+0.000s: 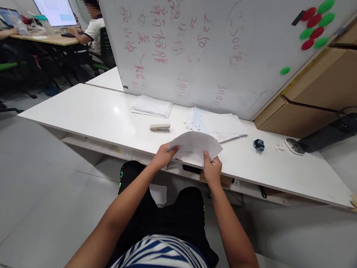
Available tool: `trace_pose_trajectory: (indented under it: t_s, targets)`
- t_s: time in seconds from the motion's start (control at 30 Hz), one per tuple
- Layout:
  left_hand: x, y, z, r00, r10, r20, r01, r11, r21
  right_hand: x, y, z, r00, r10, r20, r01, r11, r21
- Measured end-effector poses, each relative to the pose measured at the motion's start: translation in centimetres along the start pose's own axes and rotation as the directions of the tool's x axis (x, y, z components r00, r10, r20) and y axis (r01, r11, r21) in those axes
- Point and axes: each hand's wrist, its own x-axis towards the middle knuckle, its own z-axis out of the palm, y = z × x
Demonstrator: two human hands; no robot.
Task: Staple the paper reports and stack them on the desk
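Between my two hands a bowed white sheet of paper (193,144) is held up above the table's front edge; whether it is one sheet or a few I cannot tell. My left hand (164,154) grips its left side, thumb on top. At the right side my right hand (212,166) pinches it the same way. A beige stapler (160,127) lies on the table just beyond my left hand. Past the held paper is a loose, fanned pile of papers (223,123). Farther left rests a neater paper stack (152,105).
The white table (89,108) has an open shelf below. A whiteboard (187,46) with red writing and magnets stands behind it. To the right are a dark blue crumpled item (258,145), a computer mouse (294,146) and cardboard boxes (338,82). A person (95,33) sits at a far desk.
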Motion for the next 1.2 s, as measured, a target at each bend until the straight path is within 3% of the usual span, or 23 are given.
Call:
trace_pose_trajectory:
  t_s: [0.17, 0.27, 0.33, 0.4, 0.5, 0.6, 0.7, 0.8, 1.2]
  targets:
    - [0.9, 0.2, -1.1, 1.0, -0.012, 0.009, 0.013, 0.985, -0.172, 2.0, 0.8, -0.5, 0.99, -0.077, 0.119, 0.09, 0.99, -0.108]
    - [4.0, 0.7, -3.0, 0.992, -0.016, -0.128, -0.024, 0.953, -0.302, 4.7, 1.1, -0.3, 0.974, 0.052, 0.219, -0.045, 0.998, -0.034]
    - [6.6, 0.7, -4.5, 0.965, -0.005, -0.261, -0.057, 0.973, -0.226, 6.1, 1.6, -0.1, 0.952, 0.182, 0.248, -0.194, 0.981, 0.026]
    - [9.2, 0.3, -5.7, 0.939, 0.054, -0.34, -0.045, 0.998, 0.033, 6.9, 2.0, 0.2, 0.944, 0.242, 0.223, -0.263, 0.962, 0.072]
    - [11.9, -1.1, -6.8, 0.96, 0.083, -0.268, 0.057, 0.878, 0.475, 6.9, 2.1, 0.4, 0.945, 0.25, 0.21, -0.271, 0.959, 0.079]
    - [12.9, -3.1, -6.9, 0.984, -0.016, -0.177, 0.129, 0.747, 0.652, 6.6, 1.6, 0.3, 0.917, 0.298, 0.264, -0.319, 0.947, 0.039]
    - [13.0, -4.8, -6.9, 0.985, -0.089, -0.15, 0.167, 0.74, 0.652, 6.7, 1.3, 0.4, 0.898, 0.316, 0.305, -0.337, 0.941, 0.018]
    - [13.0, -5.6, -6.9, 0.989, -0.087, -0.119, 0.144, 0.748, 0.648, 7.1, 1.6, 0.6, 0.892, 0.32, 0.318, -0.341, 0.94, 0.012]
    - [12.9, -5.1, -6.8, 0.993, -0.094, -0.076, 0.12, 0.692, 0.712, 7.5, 1.6, 0.8, 0.863, 0.312, 0.397, -0.336, 0.942, -0.01]
